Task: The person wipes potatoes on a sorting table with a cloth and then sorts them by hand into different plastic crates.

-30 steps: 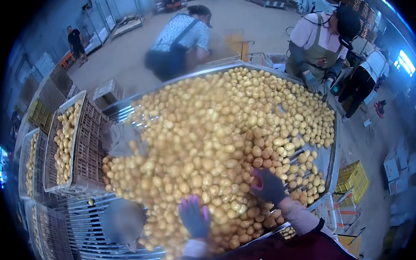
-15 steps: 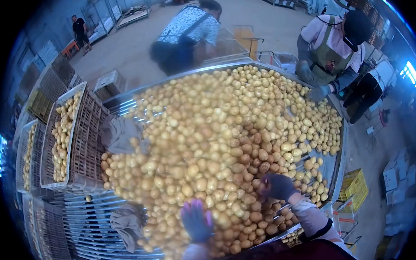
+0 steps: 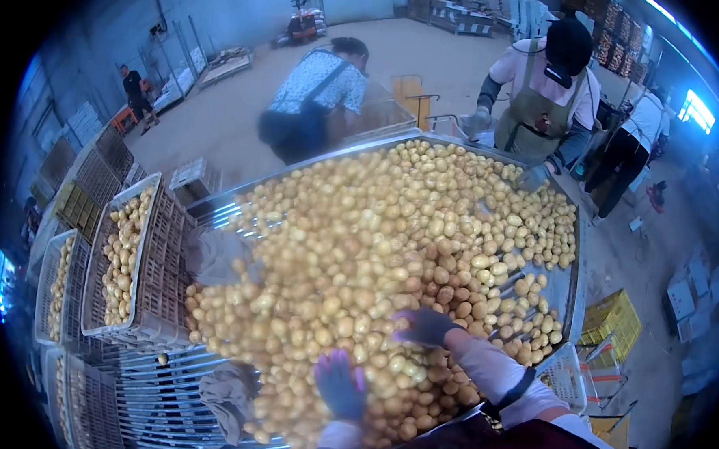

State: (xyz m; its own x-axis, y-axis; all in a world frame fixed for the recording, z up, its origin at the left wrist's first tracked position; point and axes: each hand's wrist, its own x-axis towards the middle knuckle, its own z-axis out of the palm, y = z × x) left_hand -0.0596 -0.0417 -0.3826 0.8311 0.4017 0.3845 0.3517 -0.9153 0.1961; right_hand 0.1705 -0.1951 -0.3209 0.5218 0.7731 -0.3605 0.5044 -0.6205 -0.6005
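Observation:
A broad heap of small potatoes covers the sorting table, pale yellow over most of it and browner near my right hand. My left hand, in a grey glove with purple fingertips, lies on the potatoes at the near edge with its fingers apart. Farther right, my gloved right hand reaches left over the heap. Its fingers are stretched out, and I see nothing held in them. A crumpled grey cloth lies on the metal bars left of my left hand.
Plastic crates filled with potatoes stand along the left side. A co-worker in an apron works at the far right edge; another person bends beyond the table. A yellow crate and a white basket stand at the right.
My right hand has moved left and its fingers have opened out from a curled shape. My left hand stays nearly in place. The co-worker's hands have moved apart. The camera view has shifted slightly.

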